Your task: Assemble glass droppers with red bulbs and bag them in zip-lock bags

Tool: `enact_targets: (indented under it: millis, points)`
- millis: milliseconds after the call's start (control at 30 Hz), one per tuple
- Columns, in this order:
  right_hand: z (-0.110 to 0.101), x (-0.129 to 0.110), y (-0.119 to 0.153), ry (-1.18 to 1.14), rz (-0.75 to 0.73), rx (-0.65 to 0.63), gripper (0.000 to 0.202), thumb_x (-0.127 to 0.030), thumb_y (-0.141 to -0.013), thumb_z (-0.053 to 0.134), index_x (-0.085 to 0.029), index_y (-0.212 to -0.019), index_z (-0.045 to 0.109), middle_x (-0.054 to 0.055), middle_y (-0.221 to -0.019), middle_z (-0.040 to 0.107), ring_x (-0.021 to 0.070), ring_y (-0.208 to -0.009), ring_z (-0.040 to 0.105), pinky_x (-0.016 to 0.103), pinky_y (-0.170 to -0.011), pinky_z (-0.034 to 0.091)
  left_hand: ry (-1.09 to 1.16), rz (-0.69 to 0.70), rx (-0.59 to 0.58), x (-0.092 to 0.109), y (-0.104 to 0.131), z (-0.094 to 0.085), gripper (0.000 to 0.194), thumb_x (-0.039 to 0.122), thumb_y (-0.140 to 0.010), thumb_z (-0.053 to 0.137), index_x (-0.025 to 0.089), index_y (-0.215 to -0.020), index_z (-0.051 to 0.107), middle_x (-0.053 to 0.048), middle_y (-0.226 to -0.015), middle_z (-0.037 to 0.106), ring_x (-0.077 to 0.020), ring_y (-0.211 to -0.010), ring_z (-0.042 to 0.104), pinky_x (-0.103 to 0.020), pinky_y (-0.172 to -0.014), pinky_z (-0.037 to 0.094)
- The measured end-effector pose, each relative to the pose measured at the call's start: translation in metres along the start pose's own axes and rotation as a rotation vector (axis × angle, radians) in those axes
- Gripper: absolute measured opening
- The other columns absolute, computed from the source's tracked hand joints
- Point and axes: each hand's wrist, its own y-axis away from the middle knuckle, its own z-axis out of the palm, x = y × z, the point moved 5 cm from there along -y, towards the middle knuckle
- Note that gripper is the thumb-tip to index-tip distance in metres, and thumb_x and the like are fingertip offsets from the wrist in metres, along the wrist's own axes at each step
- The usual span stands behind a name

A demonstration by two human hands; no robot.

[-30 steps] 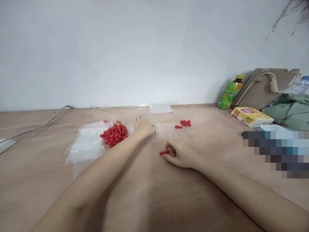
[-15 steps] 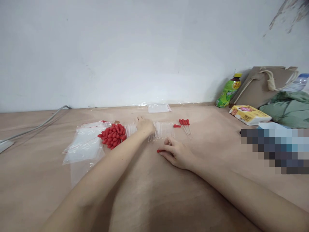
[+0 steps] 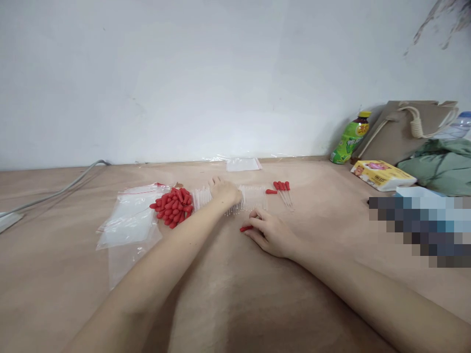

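Observation:
My left hand (image 3: 225, 192) reaches over the row of thin clear glass dropper tubes (image 3: 253, 197), palm down. Its visible fingers are slightly apart, while its thumb and whatever lies under the palm are hidden. Closer to me, my right hand (image 3: 271, 232) is closed in a pinch on a red rubber dropper bulb (image 3: 245, 229), just above the table. A heap of red bulbs (image 3: 172, 207) lies left of the tubes. To their right are one loose red bulb (image 3: 271, 191) and several droppers (image 3: 282, 187) with bulbs fitted on glass tubes, side by side.
Clear zip bags (image 3: 128, 220) lie at left, and another small bag (image 3: 243, 164) by the wall. A grey cable (image 3: 79, 177) runs along the far left. At right stand a green bottle (image 3: 349, 139), a yellow tissue pack (image 3: 382, 175), a beige bag (image 3: 393, 130) and green cloth (image 3: 441, 164).
My left hand has shifted slightly to the right over the glass tubes. A little more of the red bulb shows at my right fingertips, and the right hand has hardly moved.

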Motion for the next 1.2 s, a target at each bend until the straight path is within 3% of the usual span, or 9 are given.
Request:
enact_targets:
  millis: [233,367,533,633,800,933,1200]
  points:
    - [0.003,0.001,-0.001,0.001,-0.018,0.021,0.020,-0.022,-0.086,0.045,-0.019,-0.094,0.063,0.005,-0.088,0.051,0.0119,-0.072,0.051,0.026,-0.066,0.044,0.009,0.036,0.026,0.008,-0.003,0.003,0.033,0.029,-0.073,0.055,0.005,-0.093,0.066,-0.023,-0.107,0.054,-0.0349,-0.102,0.040,-0.043,-0.084,0.027]
    - [-0.002,0.003,0.000,-0.091,-0.009,0.111,0.019,-0.019,-0.085,0.044,-0.020,-0.093,0.062,0.005,-0.092,0.053,0.0128,-0.078,0.053,0.027,-0.071,0.045,0.075,0.067,0.063,0.005,0.000,-0.009,0.032,0.028,-0.080,0.048,0.002,-0.090,0.063,-0.024,-0.105,0.052,-0.0354,-0.100,0.042,-0.044,-0.081,0.032]
    - [-0.009,0.012,-0.001,-0.250,0.106,0.235,0.017,-0.020,-0.085,0.043,-0.019,-0.094,0.058,0.005,-0.086,0.059,0.0141,-0.078,0.056,0.028,-0.071,0.047,0.197,0.337,0.120,-0.011,0.034,-0.023,0.026,0.026,-0.090,0.033,0.011,-0.094,0.054,-0.012,-0.095,0.057,-0.0224,-0.090,0.051,-0.032,-0.077,0.040]
    - [-0.009,0.017,-0.002,-0.292,0.142,0.242,0.023,-0.021,-0.085,0.044,-0.018,-0.104,0.056,0.006,-0.086,0.059,0.0149,-0.077,0.055,0.030,-0.071,0.047,0.307,0.604,0.159,-0.026,0.068,-0.014,0.023,0.027,-0.092,0.030,0.014,-0.090,0.049,-0.007,-0.077,0.058,-0.0205,-0.072,0.054,-0.032,-0.066,0.042]
    - [-0.007,0.014,-0.003,-0.368,0.075,0.117,0.023,-0.020,-0.087,0.040,-0.020,-0.101,0.059,0.006,-0.092,0.057,0.0153,-0.086,0.054,0.031,-0.079,0.044,0.461,0.739,0.165,-0.047,0.103,0.011,0.018,0.020,-0.091,0.030,0.018,-0.101,0.045,-0.006,-0.089,0.060,-0.0189,-0.080,0.058,-0.031,-0.067,0.046]
    - [-0.009,0.012,-0.003,-0.390,0.064,0.102,0.019,-0.021,-0.087,0.041,-0.019,-0.096,0.058,0.005,-0.089,0.057,0.0150,-0.083,0.052,0.030,-0.077,0.044,0.613,0.789,0.240,-0.045,0.110,0.009,0.025,0.009,-0.086,0.032,0.017,-0.106,0.044,-0.007,-0.097,0.057,-0.0163,-0.088,0.056,-0.030,-0.077,0.047]
    - [-0.008,0.016,-0.002,-0.409,0.121,0.104,0.016,-0.024,-0.087,0.042,-0.019,-0.093,0.056,0.002,-0.077,0.055,0.0123,-0.070,0.050,0.026,-0.066,0.044,0.647,0.794,0.228,-0.042,0.109,0.010,0.025,0.009,-0.086,0.035,0.017,-0.107,0.045,-0.008,-0.099,0.057,-0.0166,-0.088,0.057,-0.030,-0.076,0.048]
